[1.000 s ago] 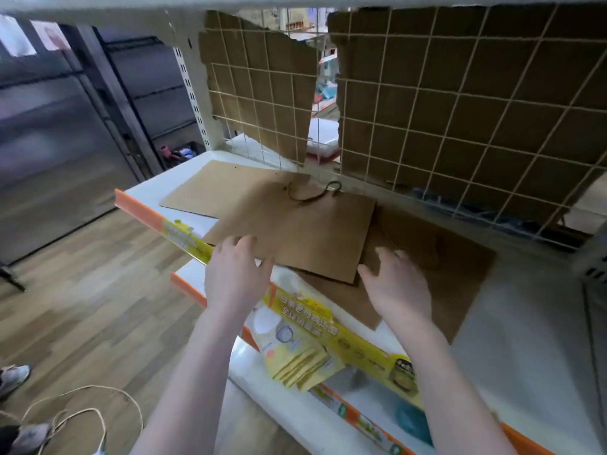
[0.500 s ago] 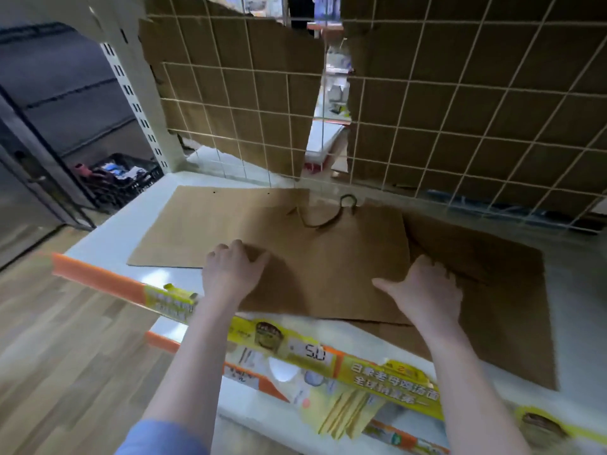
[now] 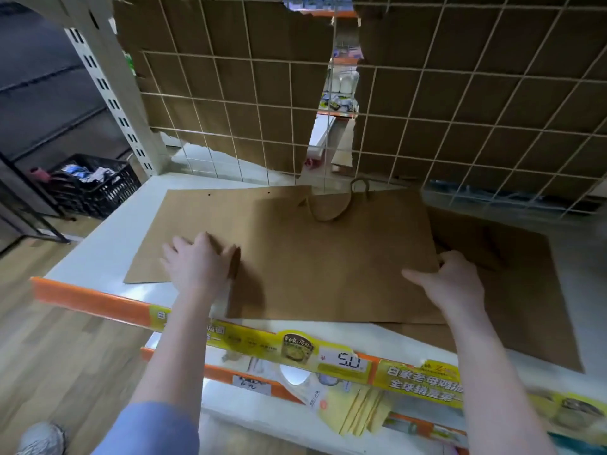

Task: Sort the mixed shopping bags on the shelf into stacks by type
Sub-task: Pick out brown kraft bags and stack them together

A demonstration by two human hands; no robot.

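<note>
1. Kraft paper bag with twisted handles point(image 3: 328, 257) lies flat on the white shelf point(image 3: 108, 254), overlapping a handle-less brown bag point(image 3: 187, 224) to its left and a darker bag point(image 3: 525, 290) to its right.
2. Left hand point(image 3: 200, 261) curls its fingers round the top bag's left edge; right hand point(image 3: 450, 277) pinches the right edge.
3. Risk: lifting may drag the underlying bags towards the orange price rail point(image 3: 98, 300), because the sheets overlap.

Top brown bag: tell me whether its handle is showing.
Yes, a twisted paper handle loops at the far edge of the top brown bag.
</note>
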